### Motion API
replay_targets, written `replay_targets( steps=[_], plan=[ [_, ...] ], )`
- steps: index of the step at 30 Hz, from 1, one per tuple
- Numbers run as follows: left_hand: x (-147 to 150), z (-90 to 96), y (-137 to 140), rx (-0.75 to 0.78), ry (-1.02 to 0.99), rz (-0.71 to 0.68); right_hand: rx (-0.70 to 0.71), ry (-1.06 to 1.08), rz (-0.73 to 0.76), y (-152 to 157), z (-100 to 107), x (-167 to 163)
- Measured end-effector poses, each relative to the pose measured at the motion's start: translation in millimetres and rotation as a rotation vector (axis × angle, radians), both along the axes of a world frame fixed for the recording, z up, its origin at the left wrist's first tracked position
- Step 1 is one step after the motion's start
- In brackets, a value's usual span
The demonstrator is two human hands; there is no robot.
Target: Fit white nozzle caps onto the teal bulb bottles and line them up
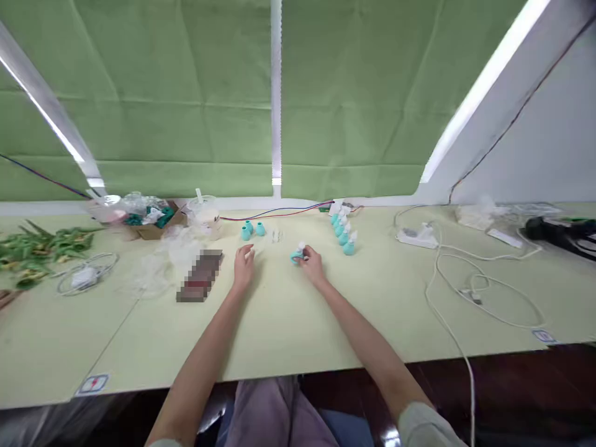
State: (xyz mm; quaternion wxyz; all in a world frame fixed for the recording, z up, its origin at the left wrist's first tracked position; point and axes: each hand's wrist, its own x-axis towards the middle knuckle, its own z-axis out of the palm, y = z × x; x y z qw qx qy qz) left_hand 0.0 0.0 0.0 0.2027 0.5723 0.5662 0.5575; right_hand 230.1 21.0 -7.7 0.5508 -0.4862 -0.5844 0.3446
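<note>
Between the fingers of my right hand (313,266) is a small turquoise bottle (295,255) with a white top, lying tilted just above or on the table. My left hand (243,267) rests to the left of it, fingers loosely apart and holding nothing. Beyond my left hand stand a few turquoise bottles (245,233) without tops. Small white pieces (275,236), too small to make out, lie to the right of these. Past my right hand runs a slanting row of several turquoise bottles (348,247) with white tops.
A pixelated flat object (200,276) and crumpled clear plastic (149,273) lie left. Behind them are a cardboard box (153,231) and a plastic cup (208,220). White cables (493,316) and a power strip (416,236) spread right. A green curtain (186,93) hangs behind the table.
</note>
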Motion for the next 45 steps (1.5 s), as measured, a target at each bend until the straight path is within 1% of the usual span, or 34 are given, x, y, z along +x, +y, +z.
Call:
replay_targets(
  steps=[3,6,9,12,14,15,18,20,22,25,28,33,39,45],
  plan=[
    [-4.6,1.8,-1.9,-0.025,0.013,0.044,-0.048,0.07,-0.023,-2.8,3.9,3.2],
    [-5.4,3.8,-3.7,-0.053,0.037,0.049,-0.063,0.108,-0.074,-7.0,9.7,8.6],
    [-3.5,6.0,-5.0,-0.073,0.076,0.025,-0.028,0.114,-0.157,-15.4,17.1,20.8],
    [-1.9,7.7,-4.7,-0.072,0.105,0.006,0.012,0.109,-0.236,-29.1,22.6,46.2],
    [-1.2,8.0,-3.5,-0.074,0.114,-0.005,0.039,0.007,-0.241,-38.6,23.9,71.2],
    [-0.8,7.9,-2.7,-0.078,0.12,-0.009,0.042,-0.064,-0.267,-42.5,24.0,85.2],
    [0.3,6.2,-0.2,-0.075,0.141,-0.024,-0.02,-0.268,-0.42,-48.5,22.9,125.0],
    [0.6,4.5,0.7,-0.069,0.155,-0.024,-0.036,-0.34,-0.503,-47.8,21.5,143.7],
    [0.3,2.8,0.8,-0.068,0.17,-0.022,-0.068,-0.368,-0.546,-44.6,19.8,153.7],
    [-0.4,1.3,-1.0,-0.066,0.192,-0.02,-0.151,-0.393,-0.576,-38.7,17.3,155.8],
    [-1.0,1.2,-3.2,-0.063,0.216,-0.015,-0.194,-0.416,-0.602,-34.1,16.3,152.3],
    [-1.0,0.5,-3.4,-0.067,0.257,-0.025,-0.214,-0.37,-0.565,-35.0,17.3,152.3],
    [1.2,-1.8,-1.9,-0.082,0.314,-0.069,-0.228,-0.431,-0.517,-41.1,13.2,153.6],
    [2.3,-1.8,-3.0,-0.075,0.39,-0.098,-0.175,-0.447,-0.473,-37.7,5.1,155.2]
  ],
)
